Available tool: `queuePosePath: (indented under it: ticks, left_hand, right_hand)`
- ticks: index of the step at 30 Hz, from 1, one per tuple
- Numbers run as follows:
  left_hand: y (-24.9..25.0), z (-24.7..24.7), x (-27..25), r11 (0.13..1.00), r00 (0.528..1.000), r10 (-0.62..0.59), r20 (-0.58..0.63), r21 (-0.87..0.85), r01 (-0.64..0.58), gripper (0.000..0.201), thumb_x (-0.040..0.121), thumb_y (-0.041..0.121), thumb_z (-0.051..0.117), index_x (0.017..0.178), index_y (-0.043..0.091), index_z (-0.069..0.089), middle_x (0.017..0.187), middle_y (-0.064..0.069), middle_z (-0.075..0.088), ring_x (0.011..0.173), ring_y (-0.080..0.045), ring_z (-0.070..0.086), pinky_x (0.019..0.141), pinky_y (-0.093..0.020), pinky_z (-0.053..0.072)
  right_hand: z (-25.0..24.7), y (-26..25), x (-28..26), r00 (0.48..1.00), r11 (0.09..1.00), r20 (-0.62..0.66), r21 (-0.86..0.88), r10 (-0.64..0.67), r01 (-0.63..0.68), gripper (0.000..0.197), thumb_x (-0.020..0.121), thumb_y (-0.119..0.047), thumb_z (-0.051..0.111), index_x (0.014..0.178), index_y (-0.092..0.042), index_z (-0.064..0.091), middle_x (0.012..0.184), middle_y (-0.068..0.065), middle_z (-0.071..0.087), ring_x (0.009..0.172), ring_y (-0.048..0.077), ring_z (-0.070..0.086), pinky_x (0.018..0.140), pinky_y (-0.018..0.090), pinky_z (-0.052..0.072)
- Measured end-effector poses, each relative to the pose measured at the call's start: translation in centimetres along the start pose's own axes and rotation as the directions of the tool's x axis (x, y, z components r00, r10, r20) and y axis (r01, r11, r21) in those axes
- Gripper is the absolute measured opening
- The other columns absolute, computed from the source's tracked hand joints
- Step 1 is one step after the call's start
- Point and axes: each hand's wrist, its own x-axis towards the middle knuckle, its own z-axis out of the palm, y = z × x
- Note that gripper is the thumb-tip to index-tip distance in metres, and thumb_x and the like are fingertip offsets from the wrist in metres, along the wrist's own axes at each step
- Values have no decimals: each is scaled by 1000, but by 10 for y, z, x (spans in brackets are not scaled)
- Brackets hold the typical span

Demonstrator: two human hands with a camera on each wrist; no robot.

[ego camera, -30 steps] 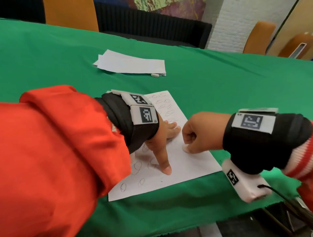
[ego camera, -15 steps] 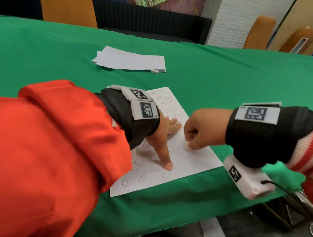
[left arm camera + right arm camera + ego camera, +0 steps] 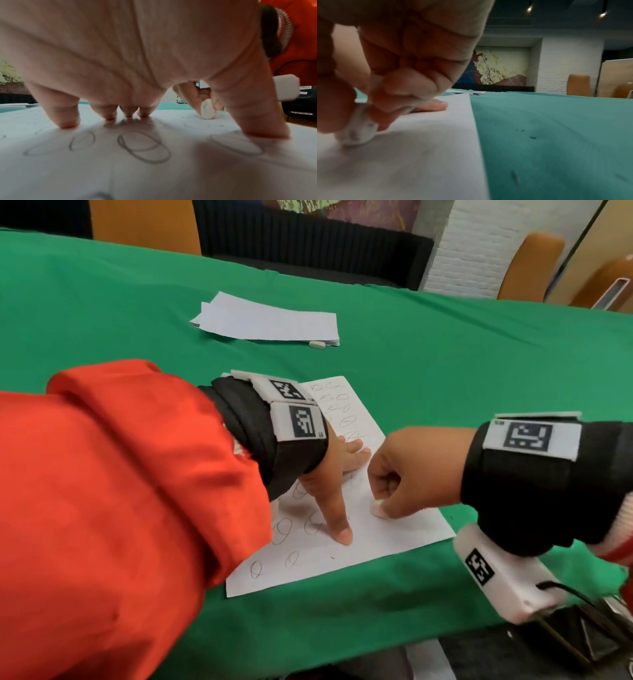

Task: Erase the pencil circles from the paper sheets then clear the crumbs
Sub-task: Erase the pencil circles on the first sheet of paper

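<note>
A white paper sheet (image 3: 387, 539) with several pencil circles (image 3: 282, 530) lies near the front edge of the green table. My left hand (image 3: 334, 484) presses it flat with spread, straight fingers, thumb tip near the lower middle. My right hand (image 3: 407, 470) pinches a small white eraser (image 3: 377, 507) and holds its tip on the sheet's right part. The left wrist view shows the fingertips (image 3: 68, 123) on the paper, circles (image 3: 144, 146) below them and the eraser (image 3: 207, 111) beyond. In the right wrist view the eraser (image 3: 360, 131) touches blank paper (image 3: 419, 155).
A stack of white sheets (image 3: 267, 320) lies farther back on the green cloth (image 3: 445, 364), with a second small eraser (image 3: 317, 344) at its front edge. Dark crumbs (image 3: 532, 137) dot the cloth right of the sheet. Orange chairs (image 3: 531, 265) stand beyond the table.
The right hand with the eraser has shifted only slightly on the sheet, in small rubbing moves. The left hand stays pressed in place.
</note>
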Motion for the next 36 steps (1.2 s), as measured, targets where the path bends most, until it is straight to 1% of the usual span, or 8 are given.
queuePosePath:
  ticks: [4,9,13,20,25,27,30,36]
  left_hand:
    - [1,0,0,1000,1000,-11,-2,24,11,119,74,67,61,149,22,-19,157,7,-20,146,-14,-8,116,-39,0]
    - [2,-2,-4,1000,1000,2,-8,0,-2,111,73,65,64,150,30,-9,159,6,-10,145,-20,6,115,-40,9]
    - [1,-2,-2,1000,1000,12,-4,21,-12,115,72,67,63,151,29,-11,158,7,-14,146,-17,1,115,-41,7]
    - [2,-2,-3,1000,1000,10,-8,5,-10,113,73,65,64,150,29,-10,159,7,-11,146,-18,5,115,-40,9]
    - [-1,-3,-3,1000,999,-16,-37,4,16,106,79,63,59,151,28,-10,156,8,-22,147,-17,2,116,-39,9]
    - [-4,-7,-9,999,995,-22,-97,-33,19,99,81,60,60,150,37,-7,153,10,-30,146,-19,11,115,-39,17]
    - [-11,-11,-26,994,986,-55,-158,-99,40,95,81,58,60,148,44,-7,150,14,-34,145,-17,14,116,-40,20]
    - [-24,4,-62,983,983,-182,12,17,182,100,77,65,59,149,42,-7,154,20,-21,146,-13,5,117,-40,8]
  right_hand:
    - [-7,8,6,993,993,-39,43,114,-112,16,79,-33,67,69,-23,62,62,-10,60,50,3,49,53,19,39]
    - [-3,-7,4,1000,1000,-11,9,7,-7,14,78,-32,68,70,-24,61,62,-10,57,53,4,48,55,20,41]
    - [-8,0,11,994,992,-35,73,107,-104,13,78,-29,68,68,-22,62,62,-8,59,48,5,50,53,18,41]
    - [-1,-7,1,999,997,35,74,10,-12,16,79,-31,67,67,-24,60,61,-9,60,47,2,50,51,17,38]
    - [-6,25,-4,965,940,-183,318,190,-125,20,85,-33,63,71,-21,55,65,-8,60,57,8,56,61,23,46]
    - [-6,36,-6,929,808,-261,586,263,-64,19,89,-26,58,73,-20,52,75,-2,63,69,15,60,70,30,50]
    - [-2,38,-9,893,463,-275,882,356,87,20,94,-9,47,75,-14,46,84,4,62,78,17,56,72,32,49]
    - [11,23,-16,895,-111,-184,962,407,248,16,96,-7,40,83,-10,49,89,11,61,74,19,57,75,30,49]
